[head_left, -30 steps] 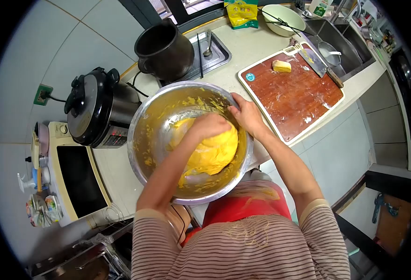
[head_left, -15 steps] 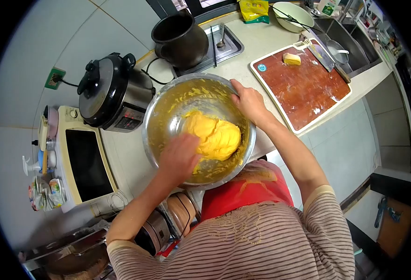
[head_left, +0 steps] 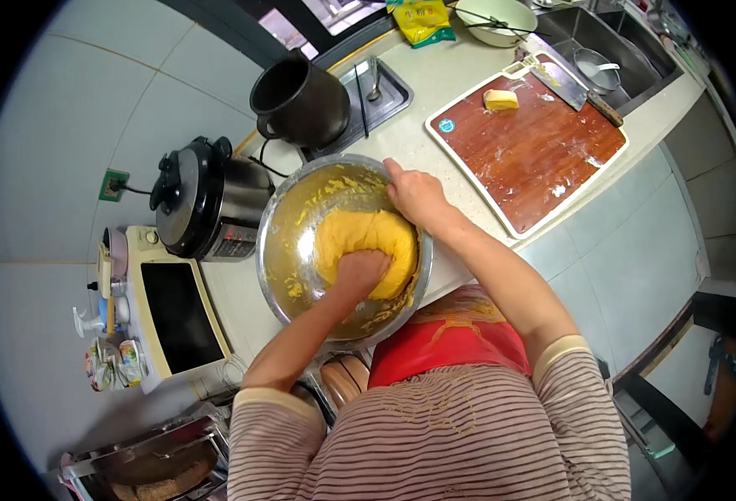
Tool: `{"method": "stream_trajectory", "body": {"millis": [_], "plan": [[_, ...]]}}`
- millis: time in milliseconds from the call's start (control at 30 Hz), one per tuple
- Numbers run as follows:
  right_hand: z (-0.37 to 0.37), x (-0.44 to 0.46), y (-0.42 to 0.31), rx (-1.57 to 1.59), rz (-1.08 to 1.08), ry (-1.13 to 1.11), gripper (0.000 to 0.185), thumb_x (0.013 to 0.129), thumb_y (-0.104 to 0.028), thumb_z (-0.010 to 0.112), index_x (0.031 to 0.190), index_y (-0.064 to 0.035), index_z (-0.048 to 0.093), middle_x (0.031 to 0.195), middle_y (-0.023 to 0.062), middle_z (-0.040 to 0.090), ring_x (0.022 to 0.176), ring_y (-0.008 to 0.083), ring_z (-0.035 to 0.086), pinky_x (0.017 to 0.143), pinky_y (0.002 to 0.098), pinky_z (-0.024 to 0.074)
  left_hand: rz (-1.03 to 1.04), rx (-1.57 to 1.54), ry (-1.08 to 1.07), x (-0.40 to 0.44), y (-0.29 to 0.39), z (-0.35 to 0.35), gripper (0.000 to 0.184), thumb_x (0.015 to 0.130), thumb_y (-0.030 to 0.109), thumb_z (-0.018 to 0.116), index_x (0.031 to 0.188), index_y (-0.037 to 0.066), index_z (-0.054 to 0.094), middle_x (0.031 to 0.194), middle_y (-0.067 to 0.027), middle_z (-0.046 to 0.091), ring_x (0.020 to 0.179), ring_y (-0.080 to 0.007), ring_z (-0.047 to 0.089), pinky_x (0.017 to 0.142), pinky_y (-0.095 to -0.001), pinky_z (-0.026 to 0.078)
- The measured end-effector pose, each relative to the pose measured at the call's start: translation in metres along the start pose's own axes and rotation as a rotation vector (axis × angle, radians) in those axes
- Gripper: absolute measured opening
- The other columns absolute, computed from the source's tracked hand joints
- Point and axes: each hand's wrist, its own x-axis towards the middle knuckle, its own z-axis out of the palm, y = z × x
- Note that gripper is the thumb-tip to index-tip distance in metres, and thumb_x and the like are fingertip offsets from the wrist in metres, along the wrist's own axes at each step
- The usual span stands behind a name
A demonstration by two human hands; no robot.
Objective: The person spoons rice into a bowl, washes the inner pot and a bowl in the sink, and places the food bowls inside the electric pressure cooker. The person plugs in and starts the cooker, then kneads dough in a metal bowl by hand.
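Note:
A lump of yellow dough (head_left: 395, 238) lies in a large metal bowl (head_left: 278, 280) in front of my body. My left hand (head_left: 363, 274) is closed and pressed down into the dough, its curled fingers partly sunk and hidden in it. At the bowl's right side, my right hand (head_left: 416, 197) grips the rim, with the thumb along the edge and the other fingers lower down. Smears of dough stick to the bowl's inner wall.
To the right, a cutting board (head_left: 543, 159) carries a small yellow piece (head_left: 501, 99) and a cleaver (head_left: 568, 88). A dark pot (head_left: 301, 100) stands behind the bowl. An electric pressure cooker (head_left: 209, 200) and a microwave (head_left: 176, 313) are on the left, a sink (head_left: 635, 63) at far right.
My left hand has moved from the dough's left side, where it was blurred, into its middle, pressing a hollow. The dough looks rounder. My right hand stays on the rim; the view has shifted.

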Motion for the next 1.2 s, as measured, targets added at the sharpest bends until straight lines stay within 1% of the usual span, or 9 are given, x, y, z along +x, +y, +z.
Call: {"method": "stream_trajectory", "body": {"millis": [167, 267, 367, 567, 767, 833, 1000, 1100, 1200], "plan": [[0.003, 0.001, 0.001, 0.039, 0.015, -0.005, 0.032, 0.083, -0.014, 0.051, 0.112, -0.0025, 0.046, 0.074, 0.0200, 0.063, 0.071, 0.0362, 0.063, 0.062, 0.0455, 0.0495, -0.040, -0.150, -0.251, -0.026, 0.036, -0.072, 0.019, 0.081, 0.022, 0.053, 0.079, 0.005, 0.062, 0.090, -0.0170, 0.062, 0.091, -0.0315, 0.059, 0.074, -0.0427, 0.048], [0.005, 0.000, 0.001, 0.043, 0.030, -0.042, 0.040, 0.082, -0.015, 0.054, 0.119, -0.0044, 0.044, 0.076, 0.0214, 0.063, 0.073, 0.0379, 0.062, 0.064, 0.0463, 0.0490, 0.284, -0.014, 0.127, -0.002, 0.051, -0.067, 0.033, 0.079, 0.021, 0.050, 0.100, -0.003, 0.061, 0.115, -0.0218, 0.054, 0.116, -0.0376, 0.044, 0.096, -0.0457, 0.036], [0.004, 0.001, 0.001, 0.033, 0.039, -0.042, 0.040, 0.082, -0.015, 0.054, 0.119, -0.0047, 0.043, 0.075, 0.0215, 0.063, 0.072, 0.0382, 0.062, 0.064, 0.0462, 0.0488, 0.362, 0.433, -0.104, 0.016, 0.062, -0.067, 0.049, 0.079, 0.022, 0.048, 0.116, -0.011, 0.052, 0.131, -0.0225, 0.042, 0.129, -0.0388, 0.028, 0.107, -0.0491, 0.018], [-0.003, 0.000, -0.005, -0.004, 0.070, -0.079, 0.042, 0.082, -0.015, 0.054, 0.121, -0.0047, 0.043, 0.075, 0.0208, 0.063, 0.071, 0.0380, 0.062, 0.064, 0.0460, 0.0490, 0.311, 0.619, -0.224, 0.052, 0.045, -0.017, 0.047, 0.079, 0.022, 0.047, 0.117, -0.005, 0.055, 0.127, -0.0203, 0.048, 0.125, -0.0348, 0.036, 0.107, -0.0511, 0.017], [0.003, 0.001, 0.002, -0.017, 0.019, -0.035, 0.044, 0.082, -0.015, 0.054, 0.123, -0.0051, 0.043, 0.076, 0.0211, 0.063, 0.071, 0.0375, 0.062, 0.064, 0.0462, 0.0494, 0.205, 0.339, -0.321, 0.067, 0.023, -0.006, 0.036, 0.067, 0.017, 0.063, 0.101, 0.007, 0.064, 0.105, -0.0106, 0.061, 0.107, -0.0270, 0.051, 0.104, -0.0477, 0.025], [0.007, 0.002, 0.005, -0.039, 0.021, -0.046, 0.044, 0.082, -0.015, 0.054, 0.123, -0.0054, 0.043, 0.076, 0.0213, 0.063, 0.072, 0.0374, 0.062, 0.064, 0.0465, 0.0495, 0.146, 0.143, -0.287, 0.041, 0.017, -0.046, 0.037, 0.057, 0.013, 0.070, 0.094, 0.007, 0.064, 0.101, -0.0101, 0.062, 0.104, -0.0264, 0.052, 0.102, -0.0489, 0.029], [0.000, -0.002, -0.005, -0.026, 0.017, -0.060, 0.038, 0.081, -0.014, 0.053, 0.117, -0.0029, 0.043, 0.076, 0.0214, 0.063, 0.073, 0.0370, 0.063, 0.063, 0.0462, 0.0498, 0.092, 0.027, 0.139, -0.059, -0.039, -0.066, 0.040, 0.060, 0.013, 0.072, 0.098, 0.008, 0.062, 0.114, -0.0065, 0.059, 0.120, -0.0269, 0.046, 0.103, -0.0533, 0.027], [0.005, -0.006, -0.010, -0.027, 0.030, -0.087, 0.042, 0.082, -0.016, 0.053, 0.121, -0.0042, 0.042, 0.076, 0.0220, 0.063, 0.072, 0.0380, 0.062, 0.064, 0.0467, 0.0496, -0.100, -0.140, 0.011, -0.089, -0.022, -0.086, 0.041, 0.061, 0.009, 0.073, 0.100, 0.007, 0.061, 0.123, -0.0071, 0.054, 0.130, -0.0277, 0.035, 0.105, -0.0547, 0.023], [0.009, -0.005, -0.014, -0.034, 0.032, -0.106, 0.045, 0.083, -0.017, 0.054, 0.125, -0.0053, 0.040, 0.076, 0.0223, 0.062, 0.072, 0.0383, 0.062, 0.064, 0.0470, 0.0494, -0.125, -0.294, 0.084, -0.101, -0.023, -0.090, 0.036, 0.065, 0.012, 0.072, 0.098, 0.007, 0.061, 0.114, -0.0082, 0.058, 0.119, -0.0310, 0.046, 0.100, -0.0500, 0.032]]}}
